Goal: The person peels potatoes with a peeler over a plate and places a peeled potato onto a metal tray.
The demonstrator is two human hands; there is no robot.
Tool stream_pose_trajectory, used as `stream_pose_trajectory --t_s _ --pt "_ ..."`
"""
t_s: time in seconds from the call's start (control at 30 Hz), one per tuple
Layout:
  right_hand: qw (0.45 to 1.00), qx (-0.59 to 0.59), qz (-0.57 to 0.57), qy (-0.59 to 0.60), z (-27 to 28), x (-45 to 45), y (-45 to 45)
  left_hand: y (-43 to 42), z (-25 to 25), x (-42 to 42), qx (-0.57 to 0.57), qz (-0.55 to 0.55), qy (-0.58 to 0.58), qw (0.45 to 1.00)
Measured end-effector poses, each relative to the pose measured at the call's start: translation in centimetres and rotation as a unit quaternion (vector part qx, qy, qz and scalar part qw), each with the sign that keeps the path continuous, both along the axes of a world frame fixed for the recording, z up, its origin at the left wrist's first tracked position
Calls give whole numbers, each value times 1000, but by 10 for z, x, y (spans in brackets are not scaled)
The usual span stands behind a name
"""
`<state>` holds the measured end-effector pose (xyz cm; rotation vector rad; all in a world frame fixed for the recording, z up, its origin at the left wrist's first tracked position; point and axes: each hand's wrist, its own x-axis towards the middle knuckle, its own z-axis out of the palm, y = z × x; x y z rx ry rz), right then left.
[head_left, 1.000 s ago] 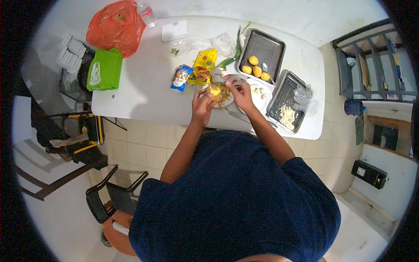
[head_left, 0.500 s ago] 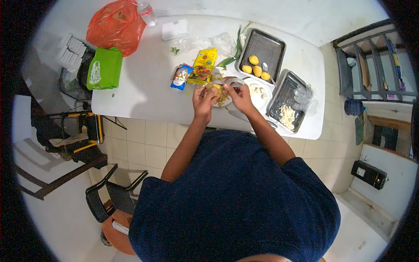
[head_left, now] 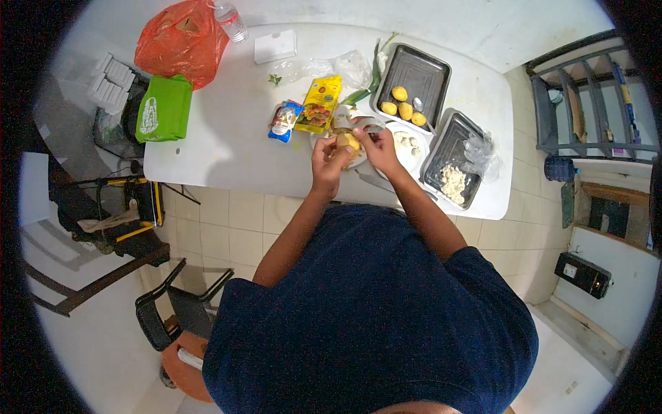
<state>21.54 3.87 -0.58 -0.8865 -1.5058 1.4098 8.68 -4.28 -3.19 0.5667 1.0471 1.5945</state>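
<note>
My left hand point(head_left: 329, 162) is closed round a partly peeled potato point(head_left: 348, 142) with yellow flesh showing. In my right hand point(head_left: 377, 147) is a grey peeler point(head_left: 371, 124), held against the top side of the potato. Beneath both hands lies a white plate point(head_left: 319, 136) with brown peelings, partly hidden by my fingers. Just to its right stands a white plate point(head_left: 412, 164) with pale pieces on it. A dark tray point(head_left: 419, 72) behind holds several yellow potatoes point(head_left: 399, 94) and a spoon point(head_left: 418, 105).
A second dark tray point(head_left: 441, 147) at the right holds pale chopped pieces and a clear bag. Yellow point(head_left: 321, 103) and blue point(head_left: 284, 121) packets lie left of the plates, near green leaves point(head_left: 363, 93). Farther left are a green bag point(head_left: 164, 110), a red bag point(head_left: 183, 45) and a bottle point(head_left: 231, 22).
My left hand has turned and shifted slightly right with the potato, and more of its yellow flesh shows than half a second ago. The peeler has moved a little over it.
</note>
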Motion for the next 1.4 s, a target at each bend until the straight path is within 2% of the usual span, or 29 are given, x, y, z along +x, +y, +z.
stream_pose_trajectory --t_s 0.07,0.27,0.37,0.53,0.97,1.03,1.17,1.27,1.33,1.4 --pt "1000 4 -5 0 -11 4 3 1 5 4 10 8 -24 1000" --pt "1000 4 -7 14 6 6 -4 5 21 -10 -31 27 -100 994" --pt "1000 -20 15 1 -4 10 -5 7 14 -13 -48 36 -101 993" --pt "999 -44 26 19 12 7 -9 7 10 -12 -48 35 -95 994" --pt "1000 -11 -10 25 3 2 -4 6 9 -12 -4 4 -71 997" --pt "998 -15 -15 50 6 -2 -5 6 6 -15 -1 -2 -54 999" --pt "1000 -22 3 9 -16 -1 1 5 6 -19 5 -23 -39 999" --pt "1000 -20 -7 11 -7 -5 1 1 16 -12 27 -51 20 998" --pt "999 21 -25 35 5 -9 6 -2 13 -8 -4 -48 -38 998" --pt "999 -3 -23 38 8 -7 4 -1 11 -9 -23 -35 -62 997"
